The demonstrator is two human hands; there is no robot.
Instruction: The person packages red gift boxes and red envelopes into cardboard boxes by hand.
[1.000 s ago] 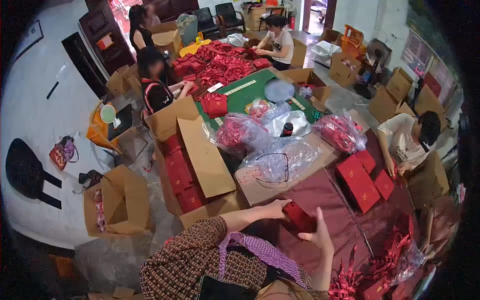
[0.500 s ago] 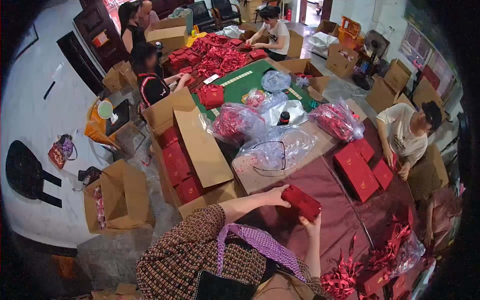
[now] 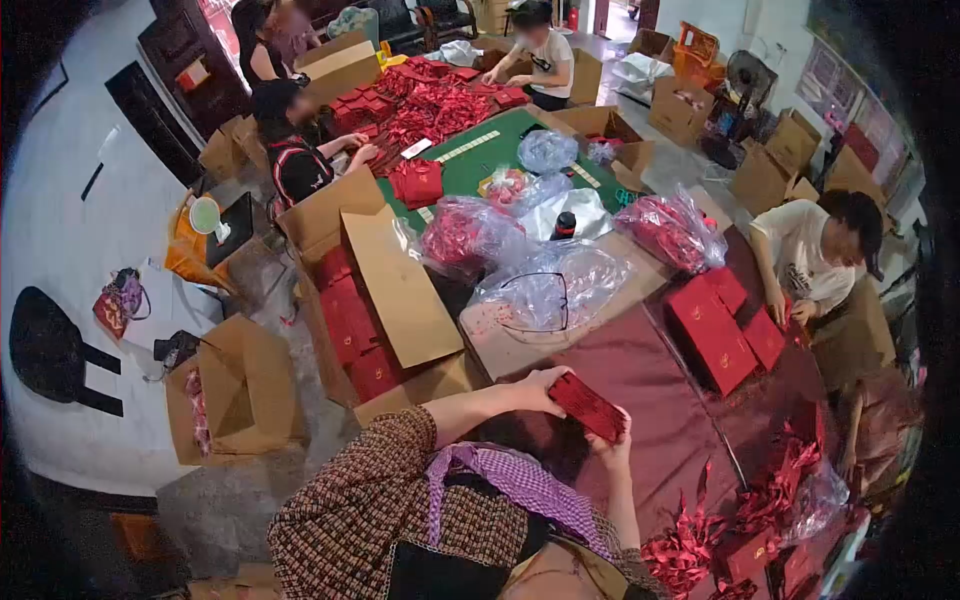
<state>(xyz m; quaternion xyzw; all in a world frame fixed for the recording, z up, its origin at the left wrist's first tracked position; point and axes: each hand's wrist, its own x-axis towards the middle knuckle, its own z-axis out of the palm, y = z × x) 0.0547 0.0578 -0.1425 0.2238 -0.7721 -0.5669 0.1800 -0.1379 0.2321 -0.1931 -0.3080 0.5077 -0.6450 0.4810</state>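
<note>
Both hands closed on one item. Left hand grips the left end of a dark-red rectangular stack of thin folded pieces; right hand has its fingers around the right end. Stack sits between the hands, tilted, left end farther, over the near part of a maroon cloth-covered table. Contact with cloth: can't tell.

Surface: tan cardboard sheet just beyond the hands, clear crumpled plastic bag on it. Large open brown cardboard box at left, red boxes inside. At right on the cloth, red flat rectangular boxes with small gold print, near a person in a white T-shirt. Near right, tangled shiny red ribbons beside a clear plastic bag.

Farther: green tabletop with clear bags of red items and a dark bottle. Beyond it, big heap of red ribbons and pouches, people at work on both sides.

Room: open brown carton on the grey floor at left, black standing fan far right, white wall at left.
</note>
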